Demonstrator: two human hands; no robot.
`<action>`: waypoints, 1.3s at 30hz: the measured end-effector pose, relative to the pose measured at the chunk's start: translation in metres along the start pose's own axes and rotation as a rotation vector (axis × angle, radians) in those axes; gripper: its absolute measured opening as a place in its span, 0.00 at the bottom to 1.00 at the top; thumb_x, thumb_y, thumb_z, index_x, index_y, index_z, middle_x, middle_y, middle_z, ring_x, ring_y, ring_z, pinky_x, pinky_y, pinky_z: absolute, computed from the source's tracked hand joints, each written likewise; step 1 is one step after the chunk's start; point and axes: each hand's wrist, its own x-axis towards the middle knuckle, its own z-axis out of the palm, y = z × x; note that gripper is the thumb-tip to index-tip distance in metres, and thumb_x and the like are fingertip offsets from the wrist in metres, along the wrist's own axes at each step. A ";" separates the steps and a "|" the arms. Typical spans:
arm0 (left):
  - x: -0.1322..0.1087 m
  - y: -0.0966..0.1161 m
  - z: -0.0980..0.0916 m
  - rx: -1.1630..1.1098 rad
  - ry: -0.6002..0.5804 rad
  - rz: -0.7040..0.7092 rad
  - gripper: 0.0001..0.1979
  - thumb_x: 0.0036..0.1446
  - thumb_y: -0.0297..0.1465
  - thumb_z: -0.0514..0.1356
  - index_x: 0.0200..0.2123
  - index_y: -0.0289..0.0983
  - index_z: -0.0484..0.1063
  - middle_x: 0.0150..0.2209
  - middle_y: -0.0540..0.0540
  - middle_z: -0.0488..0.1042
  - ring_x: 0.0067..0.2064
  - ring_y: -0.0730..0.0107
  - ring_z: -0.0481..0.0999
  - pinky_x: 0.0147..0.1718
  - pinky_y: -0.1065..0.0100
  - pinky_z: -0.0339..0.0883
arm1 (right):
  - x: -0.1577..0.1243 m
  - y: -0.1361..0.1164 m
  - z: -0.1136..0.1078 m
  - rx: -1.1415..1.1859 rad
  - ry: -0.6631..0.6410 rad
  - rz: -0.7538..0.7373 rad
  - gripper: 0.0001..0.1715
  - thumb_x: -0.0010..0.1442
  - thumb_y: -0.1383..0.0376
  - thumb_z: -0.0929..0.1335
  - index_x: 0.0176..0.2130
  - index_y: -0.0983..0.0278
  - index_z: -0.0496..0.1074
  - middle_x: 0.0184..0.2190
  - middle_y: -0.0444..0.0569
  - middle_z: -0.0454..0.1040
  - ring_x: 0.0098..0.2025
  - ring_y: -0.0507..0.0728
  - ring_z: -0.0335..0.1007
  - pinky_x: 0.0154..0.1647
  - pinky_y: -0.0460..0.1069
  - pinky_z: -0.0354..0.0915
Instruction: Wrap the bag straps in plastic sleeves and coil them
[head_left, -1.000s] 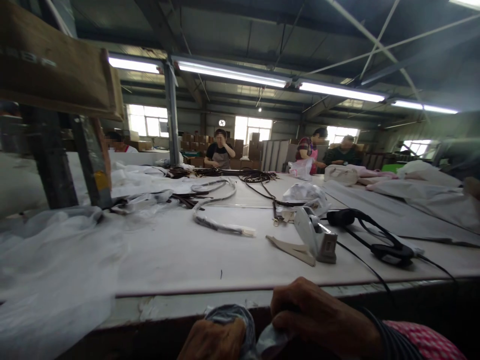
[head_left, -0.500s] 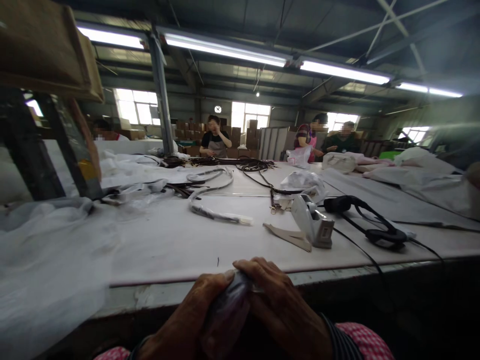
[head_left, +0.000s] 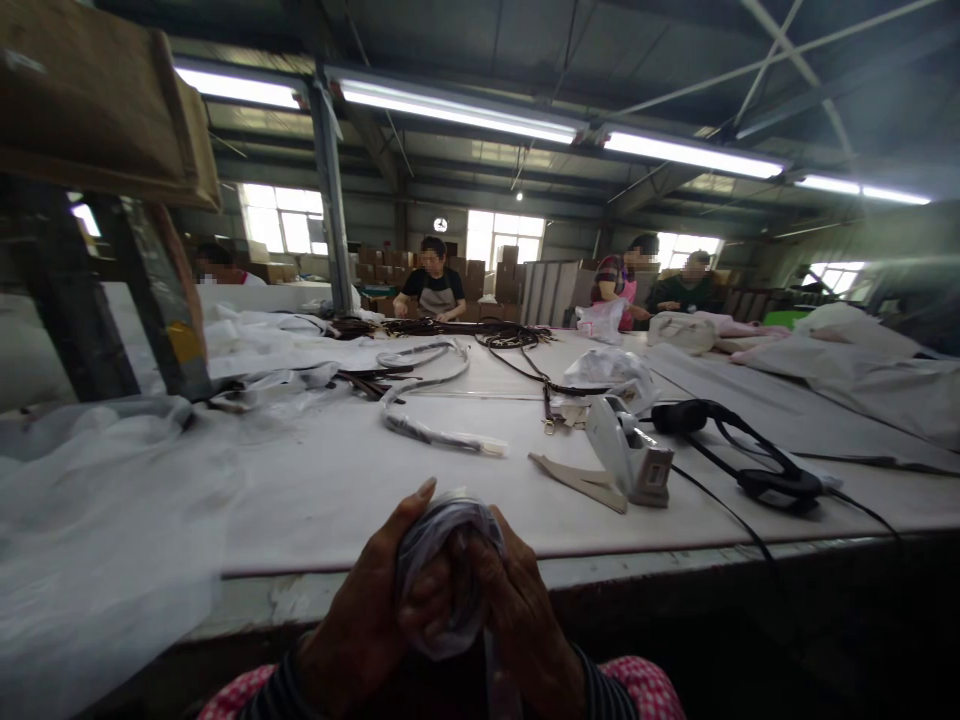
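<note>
A coil wrapped in clear plastic is held up in front of me, over the near table edge. My left hand is wrapped round its left side, thumb up and fingers curled inside the ring. My right hand grips the right side, its fingers pressed into the coil. A plastic strip hangs below, beside my right hand. Beyond them on the white table lies a plastic-wrapped strap, curved, with its end pointing right.
A tape dispenser, beige strips and a black headset lie at the right. Plastic sheeting covers the left. Dark straps lie farther back. Several people work beyond the table.
The wrapped bundle has turned and now shows as an open ring, raised slightly. My hands have moved apart round its sides. The person across the table has lowered a hand from the face.
</note>
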 end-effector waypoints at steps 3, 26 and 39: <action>0.011 -0.004 -0.006 -0.076 0.035 -0.026 0.33 0.61 0.53 0.60 0.14 0.33 0.67 0.10 0.53 0.59 0.12 0.80 0.57 0.14 0.75 0.53 | 0.007 0.007 0.006 -0.085 -0.037 0.006 0.23 0.76 0.59 0.55 0.62 0.56 0.68 0.52 0.55 0.75 0.55 0.64 0.74 0.55 0.58 0.75; 0.058 0.065 -0.044 1.283 -0.001 0.602 0.11 0.59 0.37 0.66 0.41 0.37 0.75 0.38 0.49 0.75 0.40 0.63 0.72 0.41 0.67 0.65 | 0.122 0.041 -0.010 -0.705 -0.173 -0.552 0.10 0.71 0.71 0.59 0.48 0.67 0.66 0.37 0.52 0.71 0.38 0.60 0.66 0.35 0.51 0.62; 0.066 0.028 -0.106 1.626 -0.410 0.867 0.27 0.65 0.46 0.62 0.61 0.40 0.63 0.60 0.38 0.70 0.65 0.54 0.65 0.65 0.58 0.62 | 0.084 0.056 -0.031 -0.137 -0.746 -0.158 0.34 0.65 0.49 0.71 0.63 0.57 0.61 0.59 0.50 0.68 0.57 0.60 0.65 0.57 0.53 0.66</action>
